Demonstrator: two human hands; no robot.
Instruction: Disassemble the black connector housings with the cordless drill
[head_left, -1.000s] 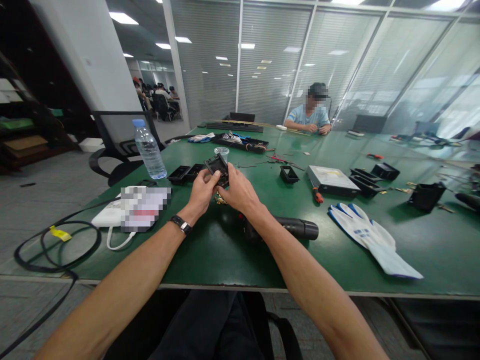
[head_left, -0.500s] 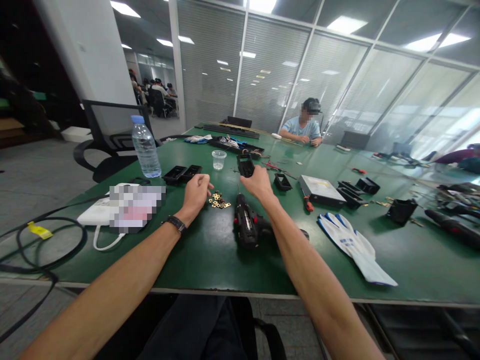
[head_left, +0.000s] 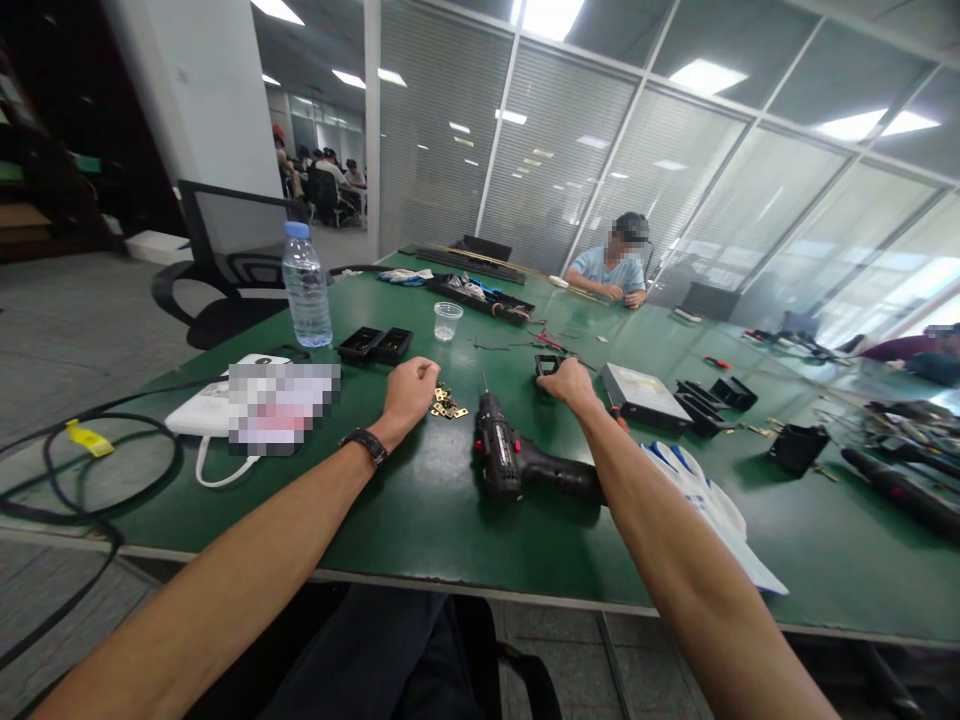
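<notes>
My left hand [head_left: 409,392] is at the left edge of a small pile of brass-coloured metal pieces [head_left: 450,404]. Its fingers are curled together, and whatever they may hold is hidden. My right hand [head_left: 571,382] is reached forward, with thumb and fingers closed on a black plastic frame [head_left: 550,364] low over the table or touching it. The hand covers part of that frame. Between my forearms a black cordless drill [head_left: 498,448] lies on its side, bit pointing away from me.
On the green table [head_left: 420,520] stand a water bottle [head_left: 306,290], a clear cup [head_left: 448,322] and black plastic boxes [head_left: 375,345]. A white power bank [head_left: 202,405] lies left. A metal-cased unit [head_left: 646,395] and white glove [head_left: 712,510] lie right. Another person [head_left: 611,270] sits opposite.
My right hand has moved right with the black frame, away from above the drill bit, and now holds it lower. My left hand's fingers have curled closer together beside the metal pieces.
</notes>
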